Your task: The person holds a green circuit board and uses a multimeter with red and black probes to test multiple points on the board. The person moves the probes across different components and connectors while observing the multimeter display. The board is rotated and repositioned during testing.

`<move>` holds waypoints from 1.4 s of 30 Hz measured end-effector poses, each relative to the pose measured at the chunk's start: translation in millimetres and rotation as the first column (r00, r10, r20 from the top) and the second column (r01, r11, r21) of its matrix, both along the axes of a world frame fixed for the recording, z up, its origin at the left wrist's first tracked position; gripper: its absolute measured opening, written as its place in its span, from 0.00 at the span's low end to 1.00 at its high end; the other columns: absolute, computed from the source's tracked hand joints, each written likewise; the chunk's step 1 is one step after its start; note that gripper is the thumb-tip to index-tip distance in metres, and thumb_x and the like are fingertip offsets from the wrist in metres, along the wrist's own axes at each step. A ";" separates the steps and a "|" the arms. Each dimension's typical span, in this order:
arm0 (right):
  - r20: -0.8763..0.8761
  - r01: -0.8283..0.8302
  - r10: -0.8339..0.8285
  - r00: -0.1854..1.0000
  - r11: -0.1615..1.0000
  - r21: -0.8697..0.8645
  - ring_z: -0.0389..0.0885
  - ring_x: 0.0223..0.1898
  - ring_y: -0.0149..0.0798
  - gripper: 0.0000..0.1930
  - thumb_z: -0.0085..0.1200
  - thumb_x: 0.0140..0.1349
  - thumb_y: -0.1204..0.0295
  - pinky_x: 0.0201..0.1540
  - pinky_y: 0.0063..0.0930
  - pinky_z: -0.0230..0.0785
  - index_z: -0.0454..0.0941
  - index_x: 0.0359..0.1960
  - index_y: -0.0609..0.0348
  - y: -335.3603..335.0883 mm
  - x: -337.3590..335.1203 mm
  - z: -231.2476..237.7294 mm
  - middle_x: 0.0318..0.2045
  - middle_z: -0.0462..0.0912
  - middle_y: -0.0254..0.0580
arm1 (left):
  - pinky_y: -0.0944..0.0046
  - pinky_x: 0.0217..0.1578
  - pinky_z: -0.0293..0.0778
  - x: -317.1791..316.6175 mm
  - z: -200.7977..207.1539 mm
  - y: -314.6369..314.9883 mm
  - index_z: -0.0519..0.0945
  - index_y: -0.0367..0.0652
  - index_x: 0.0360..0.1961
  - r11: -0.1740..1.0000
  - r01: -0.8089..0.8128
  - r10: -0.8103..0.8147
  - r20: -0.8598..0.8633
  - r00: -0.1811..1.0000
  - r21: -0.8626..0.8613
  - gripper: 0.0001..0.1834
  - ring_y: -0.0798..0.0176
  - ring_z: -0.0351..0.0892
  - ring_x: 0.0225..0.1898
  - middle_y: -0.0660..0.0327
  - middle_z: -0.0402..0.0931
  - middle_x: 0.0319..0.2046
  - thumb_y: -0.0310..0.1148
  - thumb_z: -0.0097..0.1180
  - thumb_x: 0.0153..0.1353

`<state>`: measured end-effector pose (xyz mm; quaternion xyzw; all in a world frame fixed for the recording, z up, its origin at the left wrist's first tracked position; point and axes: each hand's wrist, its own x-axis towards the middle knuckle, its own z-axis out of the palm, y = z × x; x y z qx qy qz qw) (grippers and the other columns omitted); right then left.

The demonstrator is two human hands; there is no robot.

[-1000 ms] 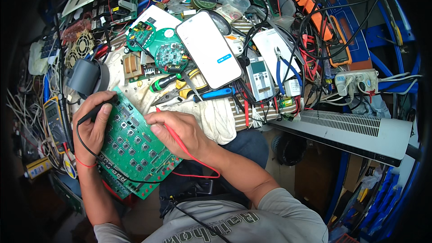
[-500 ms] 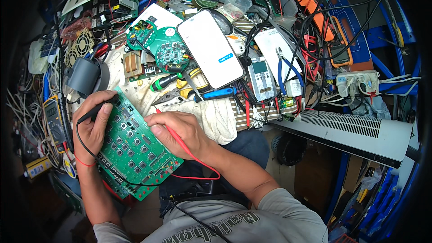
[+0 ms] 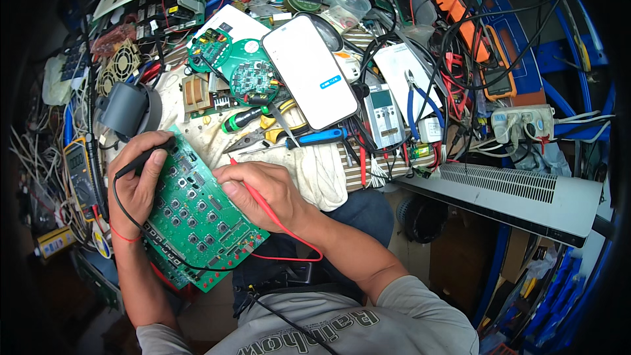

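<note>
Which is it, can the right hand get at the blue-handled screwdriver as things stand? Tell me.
Probably not yet: the right hand holds a red probe on the green circuit board. The blue-handled screwdriver lies uncovered just beyond it.

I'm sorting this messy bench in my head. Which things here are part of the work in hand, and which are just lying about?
In hand:
- green circuit board, held by the left hand
- black probe in the left hand
- red probe in the right hand

Lying about:
- white phone
- round green boards
- screwdrivers and pliers
- yellow multimeter
- power strip
</note>
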<state>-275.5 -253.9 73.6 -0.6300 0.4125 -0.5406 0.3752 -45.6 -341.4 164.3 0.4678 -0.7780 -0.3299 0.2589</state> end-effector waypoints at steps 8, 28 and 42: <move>0.021 0.004 -0.004 1.000 1.000 0.006 0.91 0.39 0.52 0.07 0.58 0.73 0.75 0.43 0.39 0.83 0.80 0.46 0.67 -0.7 1.8 -1.1 0.40 0.90 0.56 | 0.61 0.57 0.76 1.1 -1.0 0.0 0.83 0.33 0.51 1.000 -0.008 0.008 -0.006 1.000 0.018 0.11 0.57 0.85 0.51 0.52 0.86 0.49 0.29 0.59 0.74; -0.014 0.042 -0.042 0.999 0.999 -0.027 0.92 0.39 0.50 0.06 0.60 0.72 0.74 0.43 0.39 0.85 0.81 0.44 0.65 -1.2 3.1 0.3 0.41 0.91 0.53 | 0.63 0.53 0.76 0.7 -1.5 0.4 0.83 0.34 0.51 1.000 0.005 -0.005 -0.025 1.000 -0.004 0.11 0.59 0.85 0.48 0.54 0.86 0.46 0.31 0.60 0.74; 0.052 0.221 -0.215 0.975 0.922 -0.317 0.89 0.42 0.54 0.10 0.50 0.74 0.78 0.45 0.43 0.82 0.75 0.54 0.65 2.1 -35.8 19.0 0.46 0.88 0.61 | 0.61 0.58 0.74 6.3 -3.0 -1.0 0.83 0.34 0.52 0.999 0.020 -0.018 -0.045 0.999 0.028 0.12 0.58 0.84 0.52 0.53 0.86 0.50 0.30 0.57 0.75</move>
